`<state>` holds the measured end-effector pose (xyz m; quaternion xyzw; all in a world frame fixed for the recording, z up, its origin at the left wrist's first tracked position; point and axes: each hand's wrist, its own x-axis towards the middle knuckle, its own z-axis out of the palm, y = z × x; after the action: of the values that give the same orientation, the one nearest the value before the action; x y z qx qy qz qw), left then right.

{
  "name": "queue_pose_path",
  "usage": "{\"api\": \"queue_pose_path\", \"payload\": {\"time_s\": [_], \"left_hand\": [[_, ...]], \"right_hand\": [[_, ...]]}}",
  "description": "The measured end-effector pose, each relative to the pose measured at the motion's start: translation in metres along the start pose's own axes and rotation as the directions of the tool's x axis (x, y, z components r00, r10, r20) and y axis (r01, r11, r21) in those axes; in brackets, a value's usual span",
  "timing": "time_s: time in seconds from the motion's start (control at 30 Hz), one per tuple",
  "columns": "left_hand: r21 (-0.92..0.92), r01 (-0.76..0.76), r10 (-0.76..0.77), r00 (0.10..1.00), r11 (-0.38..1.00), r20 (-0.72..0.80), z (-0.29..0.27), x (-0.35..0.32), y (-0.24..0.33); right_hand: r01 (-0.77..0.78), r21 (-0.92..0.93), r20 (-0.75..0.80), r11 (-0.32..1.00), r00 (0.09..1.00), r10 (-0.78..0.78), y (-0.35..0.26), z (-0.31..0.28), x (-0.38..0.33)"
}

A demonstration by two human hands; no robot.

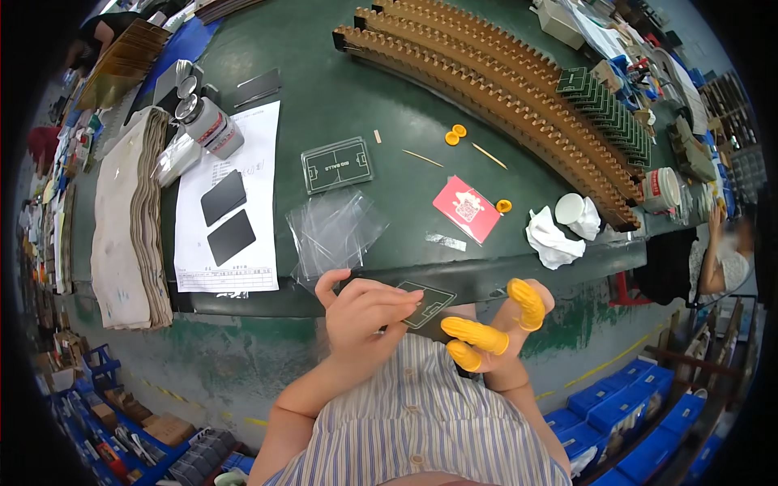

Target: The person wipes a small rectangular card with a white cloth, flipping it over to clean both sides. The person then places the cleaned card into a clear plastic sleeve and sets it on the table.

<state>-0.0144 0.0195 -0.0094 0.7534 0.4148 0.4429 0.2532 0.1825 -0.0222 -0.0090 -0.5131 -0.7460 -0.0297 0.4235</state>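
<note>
At the counter's (324, 105) near edge, the left hand (361, 320), fingers together, overlaps one unracked card (434, 309), pinch unclear, the right hand (504, 328) has fingers spread, and similar cards (608, 120) already line the far-right rack (486, 81).

Head-height fisheye — downward, close

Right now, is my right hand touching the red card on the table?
Apart: the head view shows a plain strip of green tabletop between the red card and the right hand.

Boxy blue plastic bins (622, 398) stand near right; a stack of beige sheets (121, 243) lies left on the green bench (316, 89).
</note>
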Motion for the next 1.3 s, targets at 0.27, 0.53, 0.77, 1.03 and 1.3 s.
{"api": "queue_pose_path", "payload": {"time_s": [0.27,0.53,0.77,1.03,1.3], "left_hand": [[0.003,-0.033,0.033,0.999,0.999,-0.012,0.0010,-0.0012,-0.0026],[0.005,-0.034,0.034,0.999,0.999,-0.005,0.0007,-0.0003,-0.0023],[0.002,-0.033,0.033,0.999,0.999,-0.009,0.0000,-0.0011,-0.0031],[-0.011,-0.038,0.038,0.999,0.999,-0.019,0.0003,-0.0008,-0.0038],[-0.010,-0.030,0.030,0.999,0.999,-0.033,-0.0002,-0.0013,-0.0049]], "right_hand": [[-0.016,0.000,-0.009,1.000,1.000,0.016,0.0041,0.0092,-0.0025],[-0.009,-0.020,0.001,1.000,1.000,0.009,0.0010,0.0078,0.0014],[-0.033,-0.011,-0.011,0.999,0.999,0.033,0.0018,0.0091,-0.0017],[-0.009,-0.038,-0.001,0.999,1.000,0.009,0.0031,0.0105,-0.0012],[-0.055,-0.025,-0.006,0.998,0.998,0.055,0.0015,0.0102,0.0002]]}}
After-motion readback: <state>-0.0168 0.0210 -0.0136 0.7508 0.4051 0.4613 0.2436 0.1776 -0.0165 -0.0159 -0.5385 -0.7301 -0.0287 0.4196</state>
